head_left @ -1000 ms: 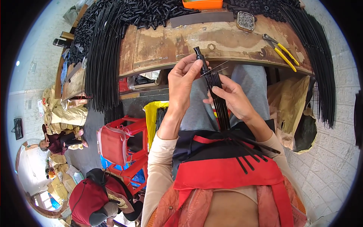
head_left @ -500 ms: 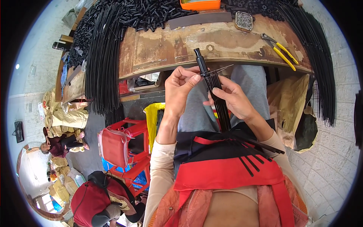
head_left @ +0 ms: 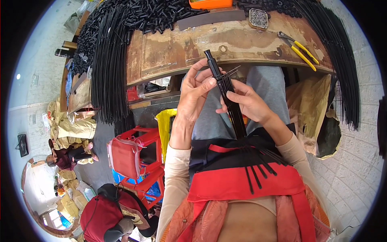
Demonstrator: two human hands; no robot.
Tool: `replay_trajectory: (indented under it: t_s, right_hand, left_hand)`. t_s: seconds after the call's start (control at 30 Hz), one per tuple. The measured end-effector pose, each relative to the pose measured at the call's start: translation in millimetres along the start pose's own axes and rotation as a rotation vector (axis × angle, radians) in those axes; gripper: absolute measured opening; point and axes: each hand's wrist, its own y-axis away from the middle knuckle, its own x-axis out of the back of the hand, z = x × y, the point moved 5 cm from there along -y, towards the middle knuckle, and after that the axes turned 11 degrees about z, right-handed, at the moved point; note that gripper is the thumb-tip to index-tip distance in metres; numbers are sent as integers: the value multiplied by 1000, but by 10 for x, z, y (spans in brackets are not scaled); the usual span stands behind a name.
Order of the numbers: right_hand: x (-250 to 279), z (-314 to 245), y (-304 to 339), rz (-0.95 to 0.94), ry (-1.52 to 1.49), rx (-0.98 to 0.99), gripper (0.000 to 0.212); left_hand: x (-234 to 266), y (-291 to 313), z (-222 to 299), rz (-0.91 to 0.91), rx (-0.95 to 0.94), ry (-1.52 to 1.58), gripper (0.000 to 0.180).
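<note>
A black plastic umbrella runner tube (head_left: 212,63) slants above my lap, its collar joined to a bundle of thin black umbrella ribs (head_left: 237,119). My left hand (head_left: 192,94) is closed round the tube near the collar, thumb in front and fingers behind. My right hand (head_left: 252,104) pinches the ribs just below the collar, thumb on top. A few thin rods stick out sideways at the collar, toward the upper right. The lower rib ends fan out over my red and black apron (head_left: 225,185).
Ahead is a worn wooden bench (head_left: 169,52) with a heap of black tubes (head_left: 149,16), rib bundles (head_left: 109,68) hanging over its edges, yellow-handled pliers (head_left: 300,50) and a tin of small metal parts (head_left: 258,19). At left are red stools (head_left: 151,147) and a bent-over person (head_left: 107,213).
My left fingers have spread and moved up along the tube. The tube has tilted slightly, and the rods at the collar have shifted. My right hand keeps its hold on the ribs.
</note>
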Motion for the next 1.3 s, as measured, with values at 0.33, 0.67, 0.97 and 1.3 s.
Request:
replay_trajectory:
  t_s: [0.33,0.67,0.97,1.3]
  right_hand:
    - [-119,-85,56,86,69,194,27]
    - [-154,-82,59,84,94,359,22]
    - [-132,-50,-100,1,106,329,13]
    - [-146,-9,-195,-55,6,190,10]
  left_hand:
    - [-50,102,132,37,-147,-392,32]
    - [5,250,125,71,-110,-176,39]
    - [-40,255,195,5,-94,-127,39]
    - [72,228,247,37,-43,-162,44]
